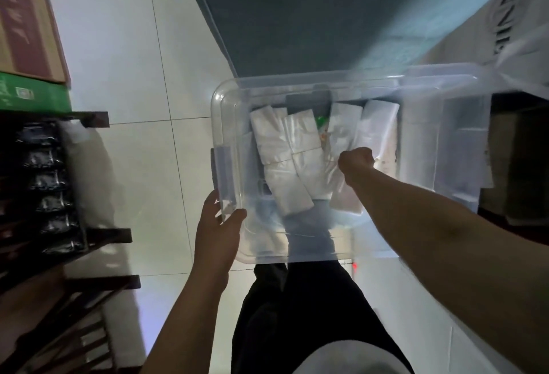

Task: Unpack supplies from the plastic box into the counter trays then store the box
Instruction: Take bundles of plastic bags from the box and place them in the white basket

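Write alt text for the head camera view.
A person holds a clear plastic box above a tiled floor, the left hand gripping its near left rim while the right hand reaches inside, curled on white plastic packets. A dark wooden rack stands at left.

plastic box [228, 124], centre of frame: clear plastic, smooth and glossy, rim catching highlights; packets [292, 153] inside it: thin translucent white plastic film, crinkled, slight sheen; floor tiles [118, 46], left and centre: pale, smooth, glossy, reflecting light, thin grout lines; rack [98, 237], lower left: dark wood, smooth, semi-gloss; wrapped packs [47, 180] on it: black glossy film; cartons [26, 23], upper left: matt printed cardboard, red-brown over green; mat [297, 17], top centre: dark, matt, fine-textured, material unclear; trousers [297, 314], bottom centre: black matt cloth; large box [481, 26], upper right: matt cardboard with dark print, blurred
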`<act>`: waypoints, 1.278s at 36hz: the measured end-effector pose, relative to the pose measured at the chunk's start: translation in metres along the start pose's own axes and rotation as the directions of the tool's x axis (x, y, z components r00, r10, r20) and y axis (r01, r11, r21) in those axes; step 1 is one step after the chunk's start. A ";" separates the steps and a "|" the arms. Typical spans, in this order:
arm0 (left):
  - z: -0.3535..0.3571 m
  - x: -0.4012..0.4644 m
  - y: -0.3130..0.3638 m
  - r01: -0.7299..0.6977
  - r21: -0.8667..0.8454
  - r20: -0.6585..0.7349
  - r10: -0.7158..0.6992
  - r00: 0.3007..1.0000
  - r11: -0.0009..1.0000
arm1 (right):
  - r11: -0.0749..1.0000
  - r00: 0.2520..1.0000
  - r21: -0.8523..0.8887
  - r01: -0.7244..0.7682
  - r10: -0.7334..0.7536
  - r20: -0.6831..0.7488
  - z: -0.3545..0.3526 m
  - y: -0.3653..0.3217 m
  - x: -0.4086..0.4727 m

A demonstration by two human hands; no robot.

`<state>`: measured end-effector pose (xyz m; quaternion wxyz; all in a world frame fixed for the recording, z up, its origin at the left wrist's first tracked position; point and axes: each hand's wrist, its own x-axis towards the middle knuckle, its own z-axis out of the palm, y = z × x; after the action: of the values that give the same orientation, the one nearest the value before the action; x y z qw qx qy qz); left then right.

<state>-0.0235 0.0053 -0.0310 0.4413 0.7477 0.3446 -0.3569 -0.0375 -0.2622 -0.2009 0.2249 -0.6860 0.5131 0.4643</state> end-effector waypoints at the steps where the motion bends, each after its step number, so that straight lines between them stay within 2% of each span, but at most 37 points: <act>1: -0.001 0.000 0.002 -0.011 -0.004 -0.009 0.011 1.000 1.000 | 0.997 0.997 -0.025 0.074 -0.074 -0.033 -0.001 0.003 -0.001; 2: -0.002 -0.001 0.004 -0.028 -0.006 -0.028 0.028 0.999 1.000 | 0.990 0.994 0.129 0.051 -0.037 -0.105 -0.009 -0.002 -0.007; 3: -0.003 -0.003 0.006 -0.051 -0.003 -0.056 0.050 0.997 0.999 | 0.973 0.998 0.230 0.029 -0.014 -0.069 -0.013 -0.003 -0.010; 5: -0.005 -0.008 0.011 -0.132 0.033 -0.131 0.135 0.982 0.991 | 0.961 0.993 0.260 0.098 -0.076 -0.093 -0.018 0.000 -0.015; 7: -0.007 -0.016 0.016 -0.278 0.077 -0.194 0.288 0.938 0.957 | 0.804 0.998 0.594 0.013 0.030 -0.063 -0.024 0.001 -0.022; 9: -0.010 -0.025 0.022 -0.417 0.119 -0.193 0.433 0.881 0.901 | 0.756 0.998 0.654 0.016 0.024 -0.051 -0.026 0.007 -0.037; 12: -0.012 -0.031 0.029 -0.475 0.123 -0.060 0.485 0.873 0.871 | 0.605 0.999 0.796 -0.014 -0.014 0.029 -0.028 0.019 -0.064; 14: -0.013 -0.030 0.035 -0.436 0.138 0.104 0.425 0.899 0.890 | 0.511 0.990 0.859 -0.039 -0.098 0.103 -0.029 0.029 -0.089; 17: -0.016 -0.026 0.046 -0.342 0.145 0.318 0.283 0.905 0.929 | 0.442 0.919 0.897 -0.011 -0.350 0.184 -0.025 0.041 -0.133; 20: -0.024 -0.025 0.056 -0.273 0.094 0.408 0.213 0.888 0.957 | 0.438 0.801 0.897 0.054 -0.556 0.223 -0.016 0.046 -0.175; 23: -0.036 -0.026 0.061 -0.144 -0.045 0.491 0.147 0.859 0.989 | 0.451 0.707 0.887 0.097 -0.658 0.258 -0.006 0.043 -0.211; 26: -0.052 -0.026 0.062 -0.041 -0.175 0.498 0.124 0.858 0.984 | 0.448 0.645 0.888 0.102 -0.710 0.284 0.003 0.032 -0.232; 30: -0.073 -0.023 0.055 -0.086 -0.164 0.435 0.150 0.888 0.983 | 0.481 0.609 0.871 0.095 -0.720 0.332 0.010 0.013 -0.238; 35: -0.077 -0.022 0.042 -0.045 -0.208 0.377 0.122 0.918 0.977 | 0.574 0.544 0.809 0.127 -0.722 0.427 0.009 -0.003 -0.226; 37: -0.071 -0.020 0.035 -0.028 -0.237 0.361 0.115 0.925 0.971 | 0.578 0.503 0.810 0.094 -0.730 0.463 0.006 -0.005 -0.210; 38: -0.068 -0.018 0.032 -0.022 -0.256 0.346 0.112 0.931 0.967 | 0.560 0.506 0.826 0.059 -0.730 0.459 0.003 -0.006 -0.198; 39: -0.064 -0.016 0.029 -0.016 -0.275 0.323 0.108 0.940 0.961 | 0.532 0.545 0.846 0.024 -0.717 0.435 0.001 -0.009 -0.183; 40: -0.061 -0.014 0.026 -0.010 -0.296 0.295 0.102 0.950 0.955 | 0.507 0.638 0.862 0.011 -0.667 0.385 0.000 -0.012 -0.166; 41: -0.057 -0.011 0.023 -0.006 -0.320 0.267 0.097 0.959 0.947 | 0.503 0.761 0.864 0.022 -0.569 0.312 0.000 -0.014 -0.144; 42: -0.053 -0.009 0.019 -0.003 -0.345 0.246 0.094 0.965 0.939 | 0.535 0.878 0.842 0.076 -0.436 0.198 0.001 -0.016 -0.121; 43: -0.049 -0.008 0.016 -0.001 -0.367 0.231 0.093 0.968 0.930 | 0.609 0.950 0.779 0.147 -0.305 0.059 0.004 -0.017 -0.099; 44: -0.045 -0.007 0.012 0.001 -0.388 0.219 0.091 0.971 0.922 | 0.696 0.975 0.690 0.197 -0.212 -0.065 0.008 -0.017 -0.078; 46: -0.039 -0.007 0.003 0.005 -0.432 0.188 0.085 0.979 0.902 | 0.812 0.968 0.531 0.242 -0.163 -0.191 0.015 -0.020 -0.044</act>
<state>-0.0158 0.0377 -0.0103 0.6352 0.5987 0.3529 -0.3369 -0.0278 -0.2207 -0.1729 0.4249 -0.6732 0.5627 0.2226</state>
